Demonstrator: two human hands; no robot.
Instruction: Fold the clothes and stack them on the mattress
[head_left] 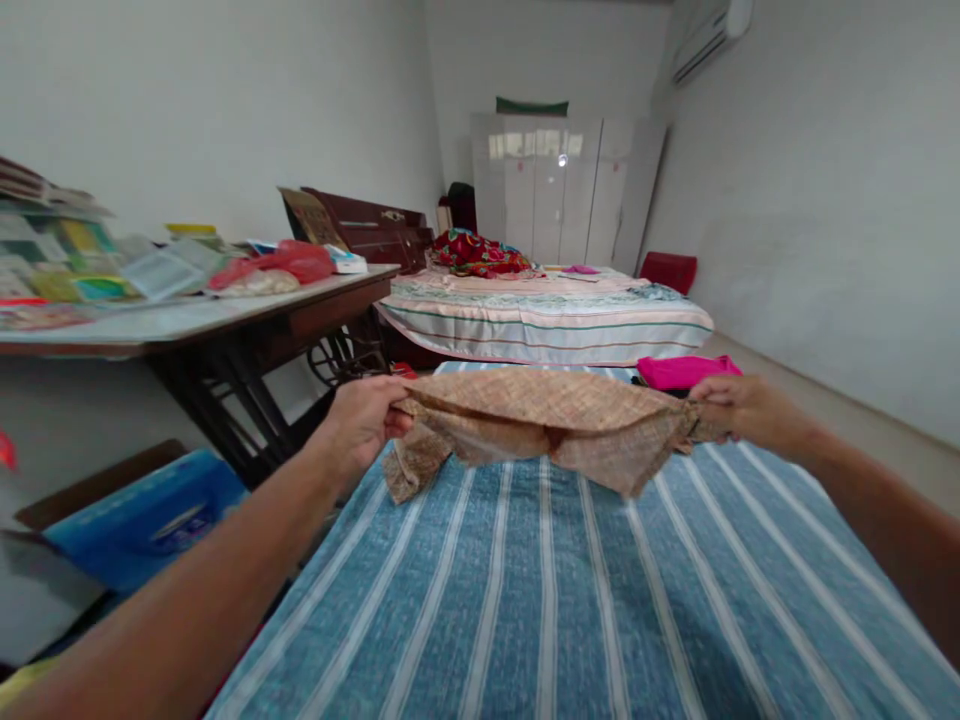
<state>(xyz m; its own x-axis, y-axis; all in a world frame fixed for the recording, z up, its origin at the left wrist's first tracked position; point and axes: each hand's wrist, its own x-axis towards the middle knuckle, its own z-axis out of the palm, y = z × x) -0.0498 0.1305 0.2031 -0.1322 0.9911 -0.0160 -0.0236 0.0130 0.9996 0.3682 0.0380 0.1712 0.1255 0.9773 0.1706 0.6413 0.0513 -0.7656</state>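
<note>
I hold a tan patterned cloth (540, 420) stretched out in the air above a bed with a blue sheet with white stripes (570, 600). My left hand (364, 415) is closed on the cloth's left end. My right hand (739, 408) is closed on its right end. The cloth is folded over along its top edge, and loose corners hang down at the left and at the middle right.
A pink cloth (682, 370) lies at the far end of the bed. A second bed (547, 315) with a red patterned bundle (480, 252) stands beyond. A cluttered table (225, 315) is at the left, with a blue box (142, 515) below.
</note>
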